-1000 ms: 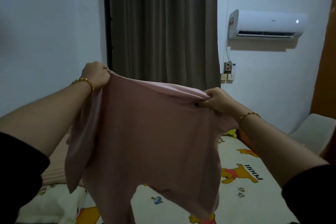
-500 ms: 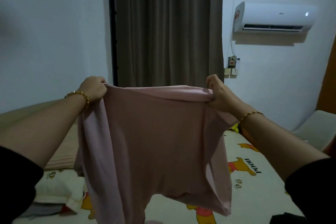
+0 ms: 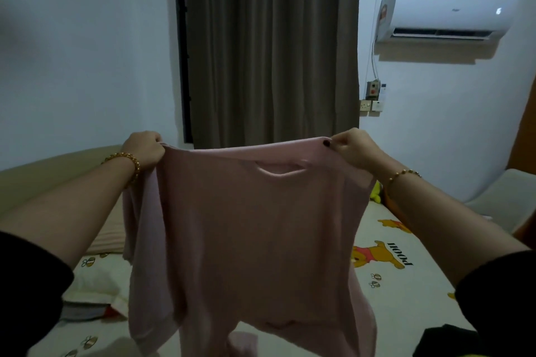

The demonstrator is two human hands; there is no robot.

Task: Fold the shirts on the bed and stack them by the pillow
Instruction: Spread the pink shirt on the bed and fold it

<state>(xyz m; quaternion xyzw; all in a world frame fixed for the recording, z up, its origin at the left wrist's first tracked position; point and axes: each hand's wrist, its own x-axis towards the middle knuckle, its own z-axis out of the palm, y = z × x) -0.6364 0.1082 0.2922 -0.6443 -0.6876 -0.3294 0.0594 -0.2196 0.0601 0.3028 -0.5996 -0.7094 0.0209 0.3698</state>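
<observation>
A pink long-sleeved shirt (image 3: 252, 229) hangs spread out in the air above the bed, neckline near the top. My left hand (image 3: 143, 151) grips its left shoulder and my right hand (image 3: 352, 148) pinches its right shoulder, so the top edge is stretched nearly level. The sleeves dangle on both sides and the hem trails down toward the bed (image 3: 406, 293). A pillow (image 3: 90, 278) in the same cartoon-bear print lies at the lower left, with folded clothing (image 3: 81, 311) by it, partly hidden by my arm and the shirt.
A beige striped pillow (image 3: 108, 233) lies by the left wall. A dark garment (image 3: 443, 343) lies on the bed at the lower right. A yellow plush toy (image 3: 377, 193) sits at the far side. A curtain, an air conditioner and a pale chair (image 3: 499, 197) stand beyond.
Both hands have moved lower and wider apart, stretching the shirt's top edge flat. The neckline opening now shows. My view has tilted down, so more of the bed shows.
</observation>
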